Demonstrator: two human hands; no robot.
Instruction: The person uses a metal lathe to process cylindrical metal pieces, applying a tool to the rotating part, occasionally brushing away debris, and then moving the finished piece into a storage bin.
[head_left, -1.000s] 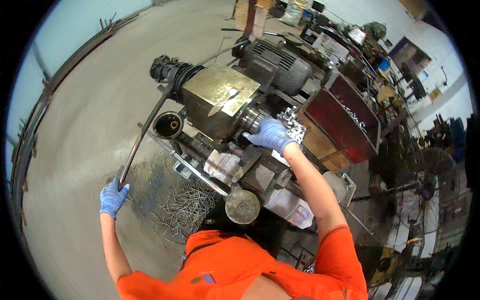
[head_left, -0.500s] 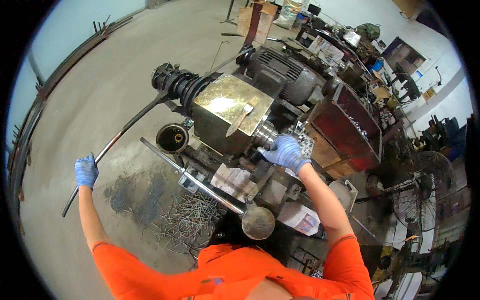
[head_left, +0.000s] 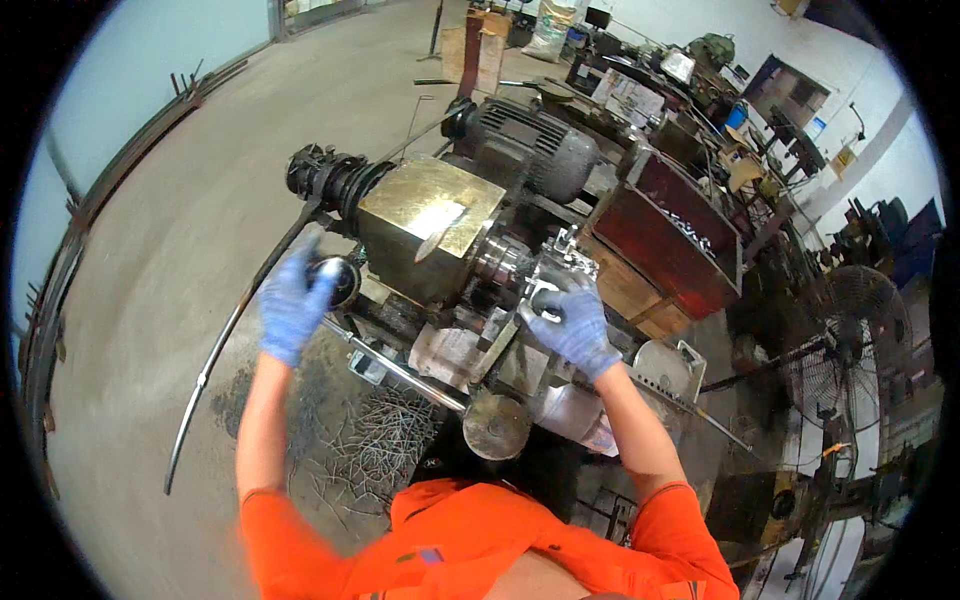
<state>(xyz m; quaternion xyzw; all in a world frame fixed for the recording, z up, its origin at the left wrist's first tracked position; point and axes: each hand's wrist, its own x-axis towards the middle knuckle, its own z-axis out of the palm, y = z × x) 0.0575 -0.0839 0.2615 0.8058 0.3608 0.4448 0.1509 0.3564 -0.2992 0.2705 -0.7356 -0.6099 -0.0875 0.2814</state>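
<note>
Head view: left hand has come off the long bar, fingers spread, blurry, so it slants unheld left of the machine. Right hand's shifted off the spindle, fingers curled; can't tell if they're pinching anything.

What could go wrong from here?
The gloved right hand is close to the metal spindle and might snag if that turns. The brush lying on the brass-coloured box could slide off. The heap of thin metal strands on the floor could trip someone.
</note>
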